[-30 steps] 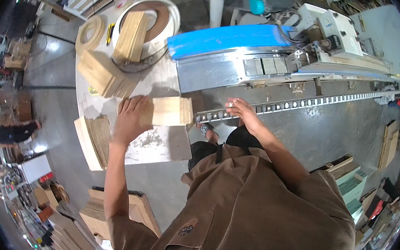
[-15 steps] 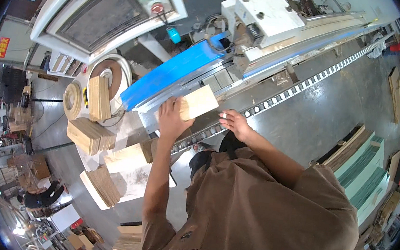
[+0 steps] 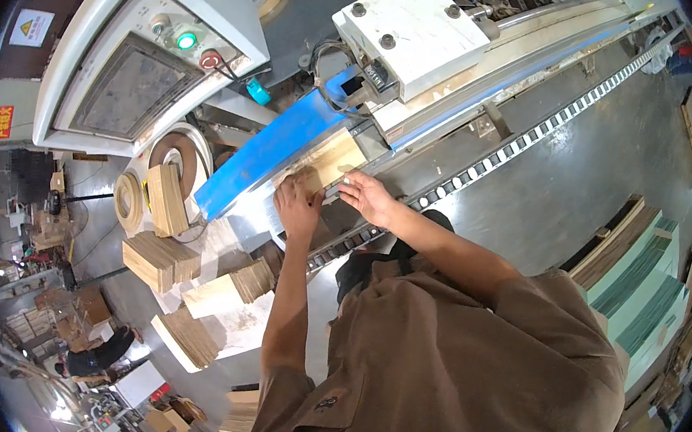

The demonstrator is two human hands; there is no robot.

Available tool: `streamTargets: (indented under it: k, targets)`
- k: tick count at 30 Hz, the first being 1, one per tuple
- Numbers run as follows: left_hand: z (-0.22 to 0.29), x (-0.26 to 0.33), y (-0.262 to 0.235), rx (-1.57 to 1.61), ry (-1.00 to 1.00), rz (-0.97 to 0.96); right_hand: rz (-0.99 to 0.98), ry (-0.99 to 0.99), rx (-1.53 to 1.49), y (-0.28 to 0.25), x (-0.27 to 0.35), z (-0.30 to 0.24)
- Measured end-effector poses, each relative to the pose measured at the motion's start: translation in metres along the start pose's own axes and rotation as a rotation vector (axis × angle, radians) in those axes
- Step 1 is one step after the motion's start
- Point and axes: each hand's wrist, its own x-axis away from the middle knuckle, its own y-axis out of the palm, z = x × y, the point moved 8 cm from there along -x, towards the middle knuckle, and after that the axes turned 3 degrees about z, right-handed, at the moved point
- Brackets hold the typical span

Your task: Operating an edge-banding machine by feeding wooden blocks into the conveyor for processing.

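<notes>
- Since half a second ago, a pale wooden board (image 3: 336,158) has moved farther in along the machine, toward its white boxy head (image 3: 417,35); the right hand (image 3: 366,200) has come in to the board's near edge, and the view has turned so that more of the control cabinet (image 3: 241,6) shows.
- Wooden board: over the machine's metal bed (image 3: 256,214), lengthwise beside a long blue cover (image 3: 268,158), its far end close to the white head.
- Left hand (image 3: 297,207): over the board's left end, fingers spread on top, thumb apart from them near the close edge; whether it clamps the board or only presses on it, I cannot tell.
- Right hand: fingers drawn toward one another, tips at the near edge by the board's right part; whether they pinch it cannot be told.
- Left of the hands: a white table (image 3: 253,336) with several stacks of wooden pieces, one (image 3: 160,261) beside another (image 3: 230,290), and a pale ring-shaped roll (image 3: 127,201).
- Upper left: the white cabinet has a dark screen (image 3: 134,83), a lit green button (image 3: 186,41) and a red one (image 3: 210,60).
- Right: a slanting roller rail (image 3: 493,159) and, past it, pale green boards (image 3: 646,303) near the floor.
- Lower left, well apart: another person (image 3: 104,353) in dark clothing, bending.
</notes>
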Motion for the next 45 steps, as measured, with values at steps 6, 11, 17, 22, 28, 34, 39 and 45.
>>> streamTargets:
  k: [6, 11, 17, 22, 28, 34, 39, 45]
  targets:
    - [-0.034, 0.018, -0.011, -0.147, -0.254, -0.097, -0.073, 0.016, -0.158, -0.004, -0.005, 0.012]
    - [-0.029, 0.009, 0.003, -0.063, -0.153, -0.107, -0.065, -0.06, -0.262, -0.005, 0.006, -0.004]
    - [-0.006, -0.001, 0.025, -0.031, -0.225, -0.184, -0.05, -0.096, -0.31, -0.02, 0.015, -0.029]
    - [0.045, -0.027, 0.038, -0.001, -0.204, -0.17, 0.053, -0.162, -0.228, -0.044, 0.023, -0.056]
    - [0.086, -0.049, 0.052, 0.159, -0.249, -0.22, 0.11, -0.336, 0.244, -0.073, 0.033, -0.069]
    - [0.06, -0.046, -0.025, 0.28, -0.058, -0.1, 0.14, -0.817, 1.559, -0.078, 0.063, -0.089]
    - [-0.028, -0.008, -0.192, -0.017, -0.064, -0.117, 0.285, -0.756, 1.784, -0.089, 0.077, -0.092]
    - [-0.183, 0.11, -0.258, -0.418, -0.425, -0.669, 0.38, -0.883, 1.826, -0.076, 0.066, -0.087]
